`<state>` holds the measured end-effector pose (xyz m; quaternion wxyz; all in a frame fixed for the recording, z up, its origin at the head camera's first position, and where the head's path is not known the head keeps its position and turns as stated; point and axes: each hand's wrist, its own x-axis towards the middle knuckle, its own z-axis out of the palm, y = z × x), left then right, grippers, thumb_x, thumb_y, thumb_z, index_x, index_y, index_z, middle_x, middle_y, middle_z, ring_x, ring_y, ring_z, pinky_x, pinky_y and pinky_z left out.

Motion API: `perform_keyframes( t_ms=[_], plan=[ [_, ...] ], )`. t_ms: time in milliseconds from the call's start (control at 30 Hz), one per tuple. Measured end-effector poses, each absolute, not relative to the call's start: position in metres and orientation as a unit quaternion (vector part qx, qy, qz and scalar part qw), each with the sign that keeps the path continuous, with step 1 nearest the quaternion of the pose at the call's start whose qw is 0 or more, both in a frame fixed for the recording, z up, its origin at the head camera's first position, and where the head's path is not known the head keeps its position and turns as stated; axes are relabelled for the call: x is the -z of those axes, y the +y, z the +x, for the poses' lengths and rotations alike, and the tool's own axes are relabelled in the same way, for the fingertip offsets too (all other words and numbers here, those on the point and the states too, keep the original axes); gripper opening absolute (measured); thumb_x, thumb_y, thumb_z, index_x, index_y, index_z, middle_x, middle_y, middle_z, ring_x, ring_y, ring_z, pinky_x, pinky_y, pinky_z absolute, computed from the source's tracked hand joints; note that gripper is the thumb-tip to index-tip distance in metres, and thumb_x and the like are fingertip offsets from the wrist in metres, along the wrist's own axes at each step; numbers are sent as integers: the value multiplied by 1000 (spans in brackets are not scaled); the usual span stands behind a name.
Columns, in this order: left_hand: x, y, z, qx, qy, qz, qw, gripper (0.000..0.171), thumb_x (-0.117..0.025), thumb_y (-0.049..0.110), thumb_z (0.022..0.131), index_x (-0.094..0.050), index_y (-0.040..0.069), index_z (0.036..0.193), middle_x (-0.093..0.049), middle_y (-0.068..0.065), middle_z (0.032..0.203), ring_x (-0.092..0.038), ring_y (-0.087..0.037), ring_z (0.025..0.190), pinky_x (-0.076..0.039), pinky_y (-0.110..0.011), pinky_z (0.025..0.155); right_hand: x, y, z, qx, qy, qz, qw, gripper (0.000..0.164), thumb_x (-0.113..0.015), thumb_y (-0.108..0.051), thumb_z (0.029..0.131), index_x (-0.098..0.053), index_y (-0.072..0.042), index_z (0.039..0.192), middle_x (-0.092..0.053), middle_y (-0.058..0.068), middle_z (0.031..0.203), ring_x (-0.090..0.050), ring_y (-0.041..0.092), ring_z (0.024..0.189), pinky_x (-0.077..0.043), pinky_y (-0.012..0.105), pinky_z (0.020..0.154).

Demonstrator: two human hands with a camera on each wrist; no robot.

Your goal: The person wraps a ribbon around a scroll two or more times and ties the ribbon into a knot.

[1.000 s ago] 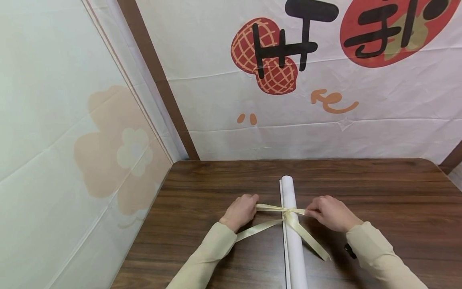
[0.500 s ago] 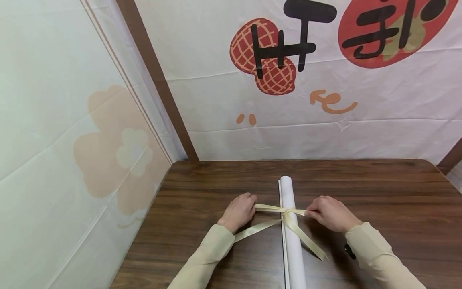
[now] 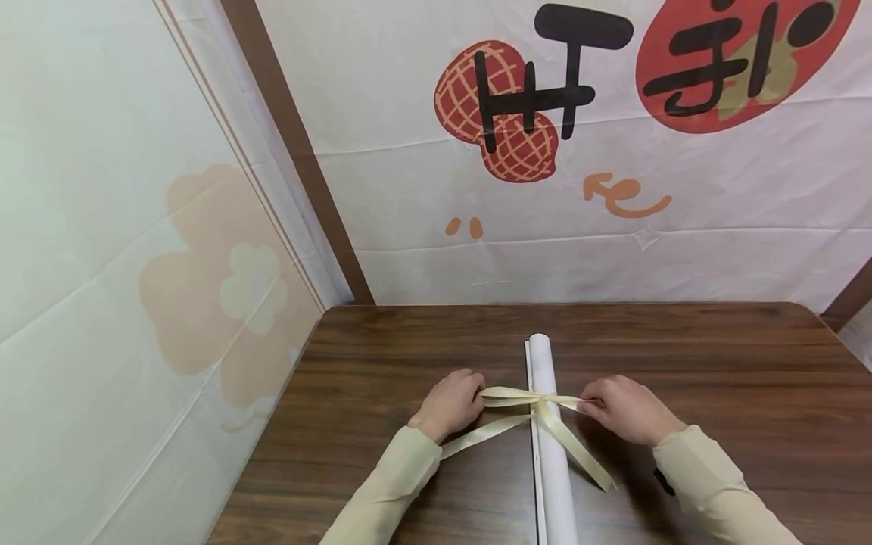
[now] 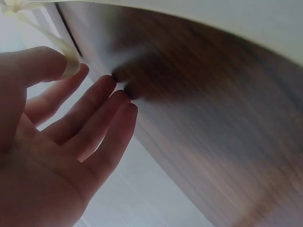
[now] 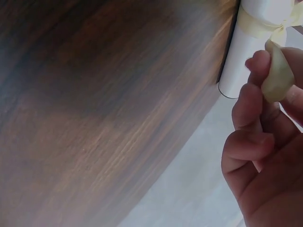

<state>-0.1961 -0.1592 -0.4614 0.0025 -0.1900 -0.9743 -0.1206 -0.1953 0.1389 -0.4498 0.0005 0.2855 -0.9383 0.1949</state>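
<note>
A roll of white paper (image 3: 543,357) lies lengthwise on the dark wood table, with a cream ribbon (image 3: 575,448) tied round it in a bow. On the left side, my left hand (image 3: 450,403) pinches one bow loop between thumb and index finger; its other fingers (image 4: 124,123) extend loosely. The opposite loop (image 5: 278,78) is pinched by my right hand (image 3: 630,409), whose remaining fingers are curled. Both loops stretch sideways from the knot (image 3: 541,399). One ribbon tail slants over the roll to the right; the other runs left, partly behind my left sleeve.
The wooden table (image 3: 381,344) ends at a white printed cloth (image 3: 409,272) along the back. Another pale cloth with a flower print (image 3: 211,272) hangs on the left. A small black object (image 3: 664,482) shows beside my right sleeve.
The left loop has spread wider at my left hand. My right hand has shifted slightly to the right with its loop. Both hands keep their grip.
</note>
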Motion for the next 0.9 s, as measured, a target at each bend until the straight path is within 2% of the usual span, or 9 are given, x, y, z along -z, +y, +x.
perform_keyframes(
  t_ms=[133, 300, 600, 767, 900],
  plan=[
    [458, -162, -198, 164, -968, -188, -29, 7, -59, 13, 88, -65, 15, 85, -58, 3, 81, -50, -10, 72, -43, -25, 66, 448, 140, -196, -206, -938, 280, 1, 12, -69, -24, 88, -65, -25, 77, -45, -15, 61, -39, 0, 58, -35, 23, 54],
    [454, -170, -200, 212, -958, -184, -50, 6, -60, 17, 90, -67, 16, 90, -60, 4, 85, -51, -10, 76, -44, -25, 72, 447, 144, -197, -212, -936, 281, 3, 10, -68, -24, 88, -64, -25, 80, -43, -15, 62, -38, 0, 59, -33, 22, 56],
    [452, -189, -200, 229, -954, -183, -56, 16, -60, 26, 93, -68, 15, 102, -66, 1, 101, -60, -12, 94, -50, -32, 86, 446, 150, -199, -208, -938, 277, 10, 4, -67, -24, 89, -69, -21, 88, -54, -15, 70, -44, -2, 63, -38, 22, 57],
    [448, -192, -196, 212, -961, -170, -43, 18, -57, 27, 95, -68, 16, 103, -64, 0, 100, -59, -13, 89, -50, -32, 80, 444, 155, -198, -194, -942, 273, 20, 7, -65, -19, 90, -71, -18, 94, -63, -13, 81, -52, -1, 70, -45, 26, 63],
    [444, -191, -192, 184, -969, -166, -6, 22, -54, 29, 97, -67, 15, 107, -64, -1, 101, -60, -14, 86, -50, -34, 78, 441, 159, -195, -177, -945, 273, 40, 11, -65, -22, 91, -72, -17, 97, -64, -11, 87, -58, 5, 78, -49, 32, 69]
  ],
)
